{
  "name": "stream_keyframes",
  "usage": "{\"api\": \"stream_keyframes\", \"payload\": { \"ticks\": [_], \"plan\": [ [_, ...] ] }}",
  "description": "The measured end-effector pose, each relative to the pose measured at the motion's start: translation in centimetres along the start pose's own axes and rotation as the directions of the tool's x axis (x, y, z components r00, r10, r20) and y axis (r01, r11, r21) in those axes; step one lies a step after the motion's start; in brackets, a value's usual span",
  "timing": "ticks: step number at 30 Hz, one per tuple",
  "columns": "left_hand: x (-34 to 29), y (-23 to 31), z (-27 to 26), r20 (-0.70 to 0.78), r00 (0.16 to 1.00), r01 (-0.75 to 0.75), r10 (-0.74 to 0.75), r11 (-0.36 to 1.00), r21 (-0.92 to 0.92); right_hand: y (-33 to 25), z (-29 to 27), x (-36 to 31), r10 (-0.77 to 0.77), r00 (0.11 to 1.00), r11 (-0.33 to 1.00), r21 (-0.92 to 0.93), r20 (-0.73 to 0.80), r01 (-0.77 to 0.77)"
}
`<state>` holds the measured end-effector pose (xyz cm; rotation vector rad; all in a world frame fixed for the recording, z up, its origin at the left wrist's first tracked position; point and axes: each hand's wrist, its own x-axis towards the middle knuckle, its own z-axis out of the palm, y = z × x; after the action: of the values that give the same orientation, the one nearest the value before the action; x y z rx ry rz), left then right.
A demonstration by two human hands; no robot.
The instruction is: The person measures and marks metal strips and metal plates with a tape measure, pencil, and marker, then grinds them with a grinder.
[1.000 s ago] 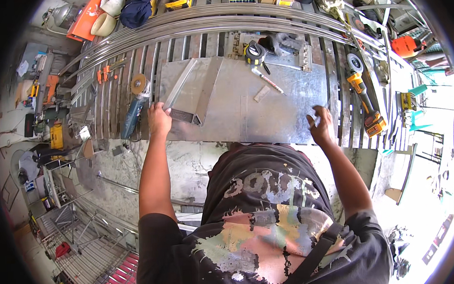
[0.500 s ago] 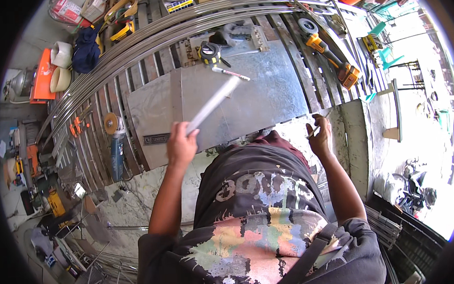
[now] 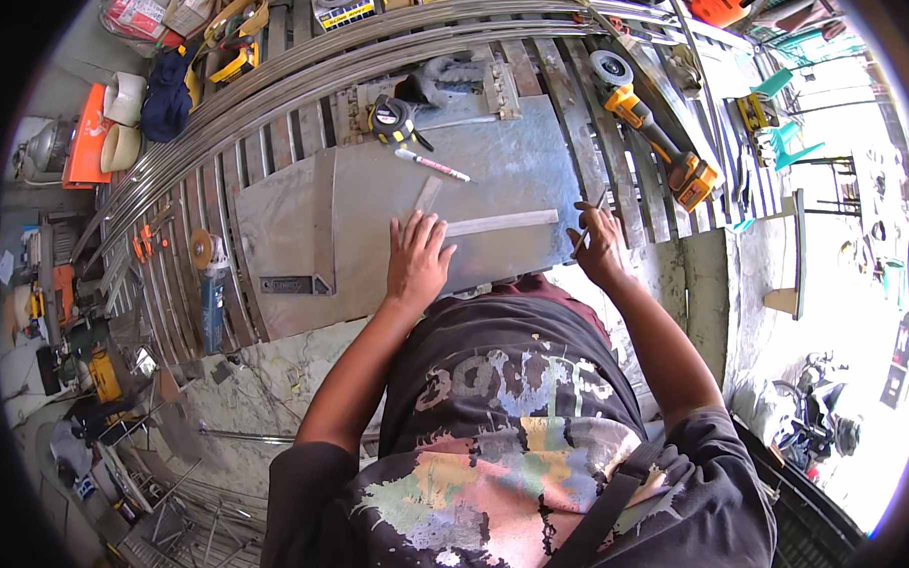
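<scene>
A: In the head view, our left hand point(image 3: 420, 257) lies palm down over the left end of the pale strip point(image 3: 504, 222), its fingers slightly apart and stretched out rather than gripping.

B: And our right hand point(image 3: 600, 244)?

A: Its fingers are clamped on a slender tool point(image 3: 603, 195), just beside the strip's far end. We can't tell exactly what kind of tool it is (most of it hides behind our fingers).

B: So where does everything sit?

A: The pale strip lies on the sheet of metal point(image 3: 525, 156), towards our edge of the bench point(image 3: 558, 85). A short flat piece point(image 3: 428, 194) sits just beyond our left fingers, and the marker point(image 3: 432, 166) and tape measure point(image 3: 393, 121) lie farther up. The try square point(image 3: 324, 213) is off to our left.

B: What could go wrong for us from here?

A: We'd judge that the strip might swivel, since we press it near one end only; a sideways push at the other end would be enough. The sheet's edge, if sharp, could nick our bare fingers.

B: And the short piece?

A: A careless forward slide of our left hand could knock it askew.
</scene>
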<state>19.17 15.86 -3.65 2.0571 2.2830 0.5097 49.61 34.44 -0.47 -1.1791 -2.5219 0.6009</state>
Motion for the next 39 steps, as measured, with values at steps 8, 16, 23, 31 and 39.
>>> {"api": "stream_keyframes", "payload": {
  "ticks": [8, 16, 23, 31, 39],
  "plan": [
    [1.4, 3.5, 1.0, 0.108, 0.956, 0.278, -0.274, 0.96, -0.021, 3.1, 0.8, 3.4, -0.3, 0.954, 0.944, 0.149, 0.008, 0.296],
    [4.9, 4.0, 3.2, -0.074, 0.949, 0.283, -0.305, 0.934, -0.219, 4.9, 2.1, 8.6, -0.528, 0.847, 0.814, 0.25, -0.054, 0.524],
    [2.8, 6.6, 3.4, -0.383, 0.659, 0.668, -0.647, 0.738, -0.097, 6.6, 2.4, 9.1, -0.508, 0.854, 0.806, 0.288, -0.113, 0.517],
    [0.9, 4.7, 3.0, -0.338, 0.626, 0.735, -0.703, 0.676, -0.045, 7.5, 2.1, 8.9, -0.509, 0.854, 0.814, 0.261, -0.11, 0.519],
    [2.1, 4.7, 1.8, -0.334, 0.667, 0.708, -0.666, 0.707, 0.003, 7.1, 2.2, 8.9, -0.542, 0.836, 0.796, 0.266, -0.084, 0.543]
  ]
}}
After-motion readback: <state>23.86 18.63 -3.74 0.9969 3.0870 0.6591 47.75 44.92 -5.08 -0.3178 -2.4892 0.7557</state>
